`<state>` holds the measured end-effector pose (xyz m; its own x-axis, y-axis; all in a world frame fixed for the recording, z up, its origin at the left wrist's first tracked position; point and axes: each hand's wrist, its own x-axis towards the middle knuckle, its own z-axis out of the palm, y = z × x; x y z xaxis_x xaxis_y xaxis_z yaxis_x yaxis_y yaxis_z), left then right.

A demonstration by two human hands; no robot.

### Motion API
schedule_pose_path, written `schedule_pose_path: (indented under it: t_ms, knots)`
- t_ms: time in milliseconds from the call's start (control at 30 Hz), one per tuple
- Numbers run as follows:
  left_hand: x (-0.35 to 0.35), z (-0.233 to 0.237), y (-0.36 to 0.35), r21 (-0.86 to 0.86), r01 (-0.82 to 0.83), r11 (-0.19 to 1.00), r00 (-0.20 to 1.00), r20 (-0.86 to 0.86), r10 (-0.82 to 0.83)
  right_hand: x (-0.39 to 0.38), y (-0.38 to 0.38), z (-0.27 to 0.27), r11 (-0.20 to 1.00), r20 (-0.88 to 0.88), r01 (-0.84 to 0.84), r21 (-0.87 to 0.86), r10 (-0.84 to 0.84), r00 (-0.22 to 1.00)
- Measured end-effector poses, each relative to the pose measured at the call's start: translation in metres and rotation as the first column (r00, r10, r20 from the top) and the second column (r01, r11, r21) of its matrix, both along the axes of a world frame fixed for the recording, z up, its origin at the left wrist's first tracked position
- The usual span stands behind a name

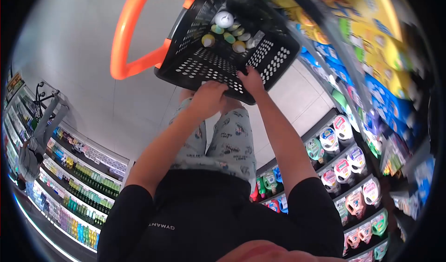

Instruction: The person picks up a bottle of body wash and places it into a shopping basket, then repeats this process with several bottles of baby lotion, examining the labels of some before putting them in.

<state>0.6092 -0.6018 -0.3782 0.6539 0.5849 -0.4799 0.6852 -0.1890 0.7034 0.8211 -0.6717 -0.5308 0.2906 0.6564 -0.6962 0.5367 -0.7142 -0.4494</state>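
Note:
A black perforated shopping basket with an orange handle stands on the pale tiled floor in front of my legs. Inside it lie several small bottles with round caps. My left hand is closed over the basket's near rim. My right hand grips the same rim a little to the right, with its fingers hooked over the edge. Both arms reach down from my black shirt past my patterned shorts.
Store shelves on the right hold detergent bottles and refill pouches, with yellow and blue packs further along. On the left are shelves of coloured bottles and a grey cart frame. Light floor tiles lie between the shelves.

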Motion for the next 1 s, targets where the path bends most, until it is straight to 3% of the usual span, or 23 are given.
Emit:
schedule_pose_path:
  t_ms: [100, 133, 300, 400, 533, 567, 700, 833, 1000]
  knots:
    - [0.006, -0.027, -0.009, -0.039, 0.003, 0.999, 0.998, 0.067, -0.001, -0.005, 0.011, -0.097, 0.993, 0.166, -0.05, -0.105, 0.068, 0.984]
    - [0.009, -0.03, -0.013, -0.064, 0.007, 0.998, 0.996, 0.086, -0.001, -0.008, 0.023, -0.104, 0.983, 0.24, -0.075, -0.168, 0.114, 0.964]
    - [0.009, -0.037, -0.024, -0.167, 0.025, 0.986, 0.988, 0.154, 0.001, -0.017, 0.058, -0.168, 0.979, 0.28, -0.138, -0.148, 0.175, 0.944]
    - [0.005, -0.042, -0.029, -0.262, 0.032, 0.965, 0.988, 0.153, 0.008, -0.017, 0.068, -0.199, 0.933, 0.271, -0.175, -0.315, 0.265, 0.925]
    - [-0.001, -0.049, -0.03, -0.322, 0.042, 0.946, 0.988, 0.155, 0.009, -0.018, 0.044, -0.268, 0.918, 0.489, -0.345, -0.196, 0.396, 0.777]
    - [-0.003, -0.05, -0.032, -0.33, 0.038, 0.943, 0.989, 0.151, 0.013, -0.019, 0.037, -0.282, 0.886, 0.636, -0.456, -0.083, 0.4, 0.66]
    - [-0.008, -0.053, -0.034, -0.375, 0.023, 0.927, 0.99, 0.136, 0.03, -0.023, 0.061, -0.279, 0.827, 0.644, -0.5, -0.257, 0.533, 0.549]
    - [-0.01, -0.054, -0.026, -0.417, 0.067, 0.906, 0.99, 0.138, -0.01, -0.013, 0.08, -0.314, 0.855, 0.352, -0.249, -0.456, 0.429, 0.832]
    - [-0.011, -0.049, -0.014, -0.45, 0.116, 0.885, 0.989, 0.139, -0.059, -0.024, 0.096, -0.32, 0.864, 0.459, -0.196, -0.464, 0.424, 0.781]
